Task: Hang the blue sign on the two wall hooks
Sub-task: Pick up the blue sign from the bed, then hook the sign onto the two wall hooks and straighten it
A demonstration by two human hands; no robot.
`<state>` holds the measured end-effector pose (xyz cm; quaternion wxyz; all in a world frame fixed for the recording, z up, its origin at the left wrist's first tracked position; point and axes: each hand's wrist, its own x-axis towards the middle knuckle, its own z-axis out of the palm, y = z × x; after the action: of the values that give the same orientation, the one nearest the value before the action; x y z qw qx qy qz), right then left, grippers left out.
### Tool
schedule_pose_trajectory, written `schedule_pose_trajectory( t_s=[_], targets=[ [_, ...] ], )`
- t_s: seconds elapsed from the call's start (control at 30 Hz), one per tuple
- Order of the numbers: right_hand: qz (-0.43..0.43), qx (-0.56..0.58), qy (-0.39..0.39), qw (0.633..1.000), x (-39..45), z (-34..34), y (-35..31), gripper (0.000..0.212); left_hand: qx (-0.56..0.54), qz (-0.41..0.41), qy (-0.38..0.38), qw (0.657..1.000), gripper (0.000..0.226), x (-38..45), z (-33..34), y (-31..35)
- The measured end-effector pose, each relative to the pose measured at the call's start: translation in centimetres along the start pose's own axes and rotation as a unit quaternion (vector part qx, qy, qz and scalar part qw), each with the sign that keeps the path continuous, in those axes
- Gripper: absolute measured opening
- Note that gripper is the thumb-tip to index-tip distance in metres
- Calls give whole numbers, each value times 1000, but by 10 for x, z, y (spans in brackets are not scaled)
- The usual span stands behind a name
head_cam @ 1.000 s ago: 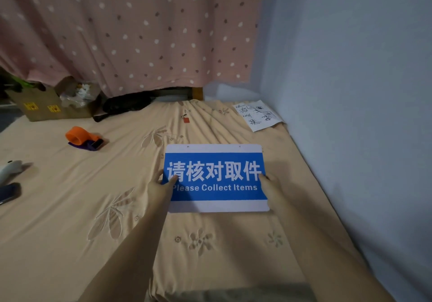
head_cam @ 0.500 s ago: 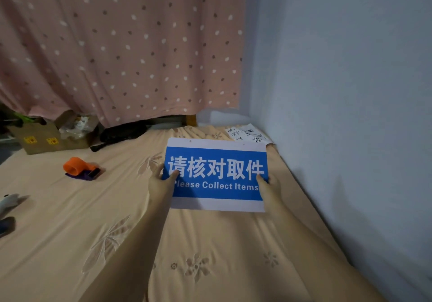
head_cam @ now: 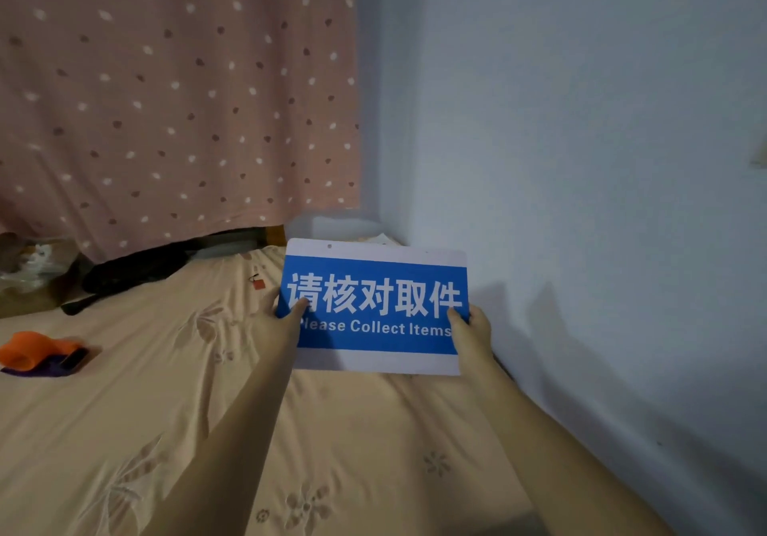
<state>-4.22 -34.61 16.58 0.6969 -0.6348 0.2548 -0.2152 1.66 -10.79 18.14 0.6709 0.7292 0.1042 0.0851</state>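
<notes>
The blue sign (head_cam: 375, 307) is a white-edged rectangle with white Chinese characters and "Please Collect Items". It is held upright above the bed, facing me, with two small holes along its top white strip. My left hand (head_cam: 282, 319) grips its left edge, thumb on the front. My right hand (head_cam: 471, 330) grips its right edge the same way. The pale blue wall (head_cam: 581, 161) rises to the right of the sign. A small pale fitting (head_cam: 758, 159) shows at the wall's far right edge; I cannot tell whether it is a hook.
A beige flower-patterned bed sheet (head_cam: 145, 411) fills the lower view. An orange and purple tape dispenser (head_cam: 39, 355) lies at the left. A pink dotted curtain (head_cam: 166, 99) hangs behind, with a black object (head_cam: 137, 267) and a cardboard box with plastic (head_cam: 29, 274) beneath it.
Both hands have lifted the sign off the bed and tilted it upright. The view has swung up and right, showing more of the wall.
</notes>
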Motion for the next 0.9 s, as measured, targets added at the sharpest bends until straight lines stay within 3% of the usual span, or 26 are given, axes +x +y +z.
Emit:
schedule_pose_trajectory(
  t_s=[0.4, 0.57, 0.9],
  targets=[
    [-20, 40, 114, 992, -33, -63, -21, 22, 20, 87, -113, 990, 42, -15, 47, 23],
    [-57, 55, 167, 983, -59, -96, -36, 7, 0, 104, -169, 980, 44, -37, 68, 34],
    [-138, 27, 316, 938, -125, -163, -62, 2, -37, 183, -258, 948, 42, -105, 108, 62]
  ],
)
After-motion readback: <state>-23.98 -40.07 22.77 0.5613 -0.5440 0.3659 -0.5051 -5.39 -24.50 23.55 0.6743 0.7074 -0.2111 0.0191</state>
